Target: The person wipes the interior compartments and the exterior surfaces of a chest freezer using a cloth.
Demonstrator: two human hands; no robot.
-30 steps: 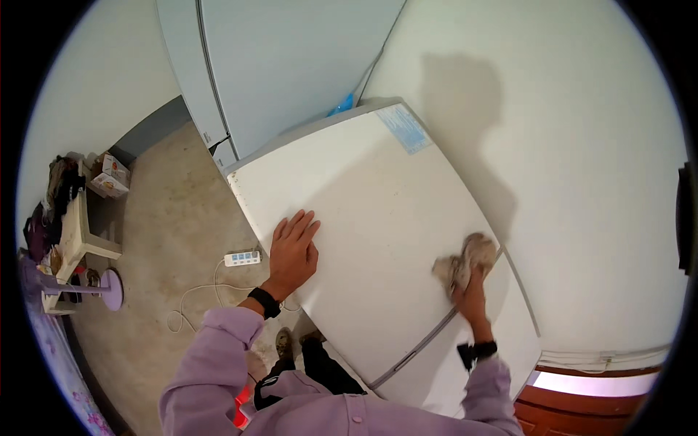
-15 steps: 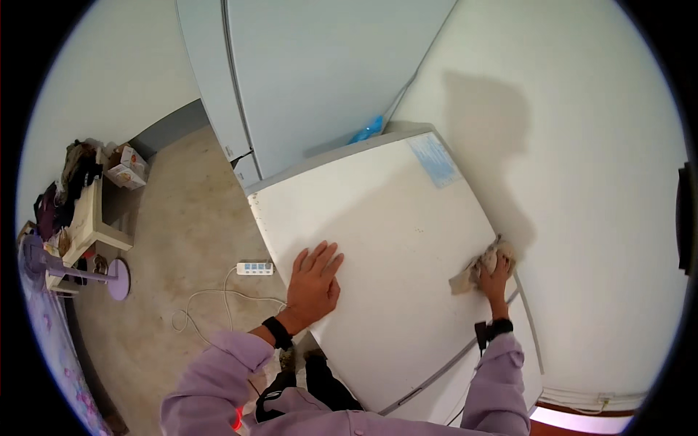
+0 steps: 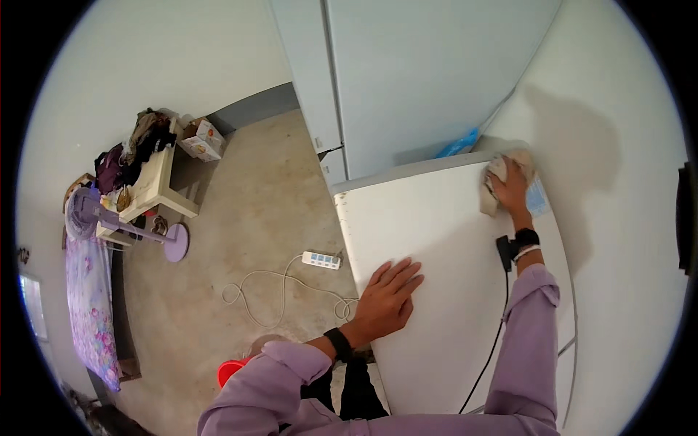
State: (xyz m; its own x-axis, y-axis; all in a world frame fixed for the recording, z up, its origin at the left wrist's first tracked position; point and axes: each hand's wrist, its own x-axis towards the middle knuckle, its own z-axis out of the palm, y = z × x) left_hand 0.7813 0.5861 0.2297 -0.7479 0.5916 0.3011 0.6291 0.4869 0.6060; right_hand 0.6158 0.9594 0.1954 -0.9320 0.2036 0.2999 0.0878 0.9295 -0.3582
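In front of me a white appliance with a broad flat top (image 3: 451,291), like a chest freezer, runs alongside the wall. My right hand (image 3: 512,190) presses a crumpled beige cloth (image 3: 490,198) onto its far right corner. Part of the cloth covers a blue-and-white label (image 3: 538,199) stuck there. My left hand (image 3: 385,301) rests flat near the left edge of the top, fingers spread, holding nothing. A black cord hangs from a small dark device at my right wrist.
A tall pale refrigerator (image 3: 422,80) stands behind the appliance, with a blue plastic bag (image 3: 458,144) between them. On the floor at left lie a white power strip (image 3: 321,260) and its looping cord. Further left are a purple fan (image 3: 175,243), a cluttered bench (image 3: 156,182) and a red container (image 3: 230,372).
My right hand has slid the cloth away from me along the right side to the far corner. My left hand stays flat on the top. The view has shifted left.
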